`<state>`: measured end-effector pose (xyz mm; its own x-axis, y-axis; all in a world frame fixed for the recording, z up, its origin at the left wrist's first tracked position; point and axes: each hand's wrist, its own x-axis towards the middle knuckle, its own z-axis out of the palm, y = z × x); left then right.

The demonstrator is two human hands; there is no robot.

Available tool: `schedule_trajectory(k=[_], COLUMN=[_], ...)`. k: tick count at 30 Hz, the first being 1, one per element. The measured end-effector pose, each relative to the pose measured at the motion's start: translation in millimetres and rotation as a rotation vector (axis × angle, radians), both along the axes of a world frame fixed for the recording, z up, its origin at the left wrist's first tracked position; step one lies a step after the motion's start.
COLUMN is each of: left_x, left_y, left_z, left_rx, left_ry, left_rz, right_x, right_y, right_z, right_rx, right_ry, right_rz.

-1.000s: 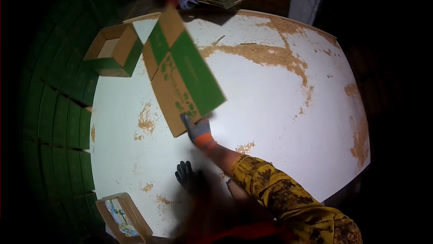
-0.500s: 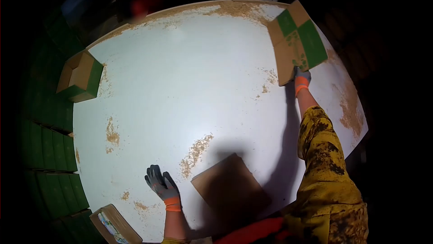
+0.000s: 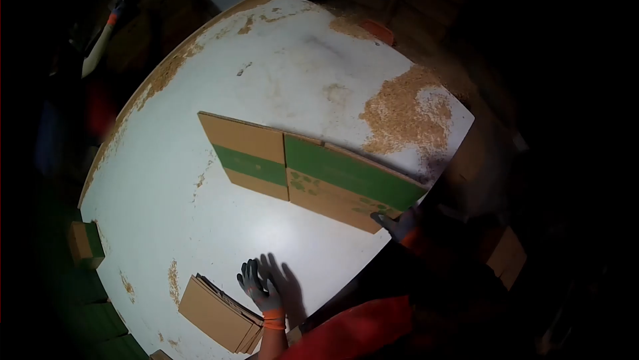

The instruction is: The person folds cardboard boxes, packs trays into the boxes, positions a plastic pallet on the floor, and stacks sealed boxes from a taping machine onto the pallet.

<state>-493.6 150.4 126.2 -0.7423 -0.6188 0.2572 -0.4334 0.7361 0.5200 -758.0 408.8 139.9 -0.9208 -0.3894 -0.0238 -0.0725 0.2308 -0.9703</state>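
Note:
A flattened cardboard box [image 3: 353,170], brown with green bands, stands on its edge and slants across the white table [image 3: 279,233]. My right hand [image 3: 401,227], in a grey glove with an orange cuff, grips it at its near right corner, thumb over the front face. Above the table's near side is my left hand [image 3: 258,288], gloved the same way, fingers spread and holding nothing. Just left of it lies a stack of flat brown cardboard pieces [image 3: 216,317]; whether the hand touches the stack, I cannot tell.
Wood shavings [image 3: 409,113] lie heaped at the right end and along the far raised edge [image 3: 173,47]. An assembled box [image 3: 86,243] is at the left edge, near dark green stacked boxes. Another person's arm [image 3: 100,47] shows at upper left. An orange-red object [image 3: 377,31] sits beyond the table.
The view has swung right. My right hand has brought the flattened box nearer and turned it lengthwise across the table. My left hand stays open beside the cardboard stack.

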Motion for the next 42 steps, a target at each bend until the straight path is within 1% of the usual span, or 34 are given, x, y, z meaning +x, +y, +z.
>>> schedule_trajectory(k=[1, 2, 3, 5, 7, 9, 10, 11, 12, 14, 15, 16, 17, 18, 19, 20, 21, 22, 23, 24, 26, 27, 29, 30, 31, 32, 34, 36, 37, 38, 39, 40, 41, 42], left_x=[-21, -39, -54, -81, -103, -120, -127, -134, -140, -145, -149, -155, -162, -168, -175, -184, -191, -200, -208, -216, -221, -228, -251, -261, -265, -264, -266, -269, -270, -270, -268, -267, -267, -267], left_y=[12, 21, 27, 34, 39, 39, 38, 36, 35, 31, 28, 24, 21, 20, 19, 14, 10, 5, -1, -7, -17, -24, -30, -29, -32, -33, -32, -39, -42, -44, -44, -47, -46, -49], left_z=[0, -1, -5, -12, -20, -22, -20, -16, -13, -13, -19, -24, -24, -25, -27, -28, -32, -32, -32, -33, -46, -50, -44, -37, -34, -32, -30, -22, -19, -20, -25, -25, -30, -35], left_rx=[0.035, 0.073, 0.077, 0.079, 0.121, 0.09, 0.063, 0.053, 0.046, 0.042, 0.041, 0.035, 0.041, 0.025, 0.006, -0.017, -0.012, -0.022, -0.033, -0.039, -0.04, -0.045, -0.144, -0.152, -0.132, -0.106, -0.026, -0.017, 0.0, 0.02, -0.001, -0.039, -0.064, -0.095], left_ry=[0.011, 0.024, -0.003, -0.061, -0.078, -0.105, -0.097, -0.099, -0.1, -0.091, -0.076, -0.051, -0.072, -0.073, -0.078, -0.085, -0.1, -0.128, -0.159, -0.192, -0.235, -0.234, -0.254, -0.321, -0.316, -0.323, -0.355, -0.312, -0.295, -0.28, -0.265, -0.235, -0.192, -0.152], left_rz=[-0.04, -0.075, -0.09, -0.114, -0.1, -0.106, -0.108, -0.095, -0.078, -0.05, -0.038, -0.027, -0.012, -0.004, 0.005, 0.013, 0.029, 0.074, 0.115, 0.164, 0.268, 0.344, 0.421, 0.444, 0.445, 0.444, 0.477, 0.457, 0.457, 0.457, 0.464, 0.444, 0.45, 0.453], right_x=[-19, -53, -89, -168, -254, -325, -330, -317, -289, -277, -262, -245, -221, -204, -194, -190, -208, -222, -246, -276, -372, -427, -505, -506, -527, -534, -489, -429, -407, -367, -331, -295, -262, -233], right_y=[39, 86, 119, 174, 213, 242, 225, 203, 160, 120, 96, 69, 33, 7, -22, -49, -65, -87, -95, -106, -110, -110, -119, -138, -164, -198, -275, -366, -422, -470, -517, -558, -605, -640], right_z=[0, -60, -76, -75, -70, -70, -39, -15, 38, 17, 8, 7, 15, 24, 30, 52, 29, 24, 27, 50, 19, -6, -11, 14, 10, -3, 5, 10, -22, -20, -24, -20, -36, -38], right_rx=[-0.003, -0.091, -0.068, 0.043, 0.318, 0.7, 0.771, 0.405, 0.059, 0.096, 0.149, 0.162, -0.002, 0.168, 0.263, 0.609, 0.455, 0.297, 0.506, 0.717, 0.438, 0.463, 0.486, 0.44, 0.564, 0.391, 0.072, 0.206, -0.067, -0.248, -0.154, -0.279, -0.334, -0.27], right_ry=[-0.089, 0.052, 0.098, 0.177, 0.352, 0.646, 0.769, 0.427, 0.083, 0.511, 0.343, 0.379, 0.382, 0.487, 0.378, 0.454, 0.474, 0.484, 0.481, 0.476, 0.413, 0.502, 0.499, 0.691, 0.717, 0.634, 0.427, 0.417, 0.393, 0.342, 0.196, 0.099, 0.13, 0.192], right_rz=[-0.027, -0.157, -0.235, -0.374, -0.467, -0.524, -0.543, -0.43, -0.421, -0.35, -0.346, -0.248, -0.119, -0.032, 0.068, 0.171, 0.194, 0.218, 0.194, 0.176, 0.07, -0.056, -0.211, -0.252, -0.217, -0.124, 0.045, 0.22, 0.376, 0.492, 0.537, 0.627, 0.605, 0.626])
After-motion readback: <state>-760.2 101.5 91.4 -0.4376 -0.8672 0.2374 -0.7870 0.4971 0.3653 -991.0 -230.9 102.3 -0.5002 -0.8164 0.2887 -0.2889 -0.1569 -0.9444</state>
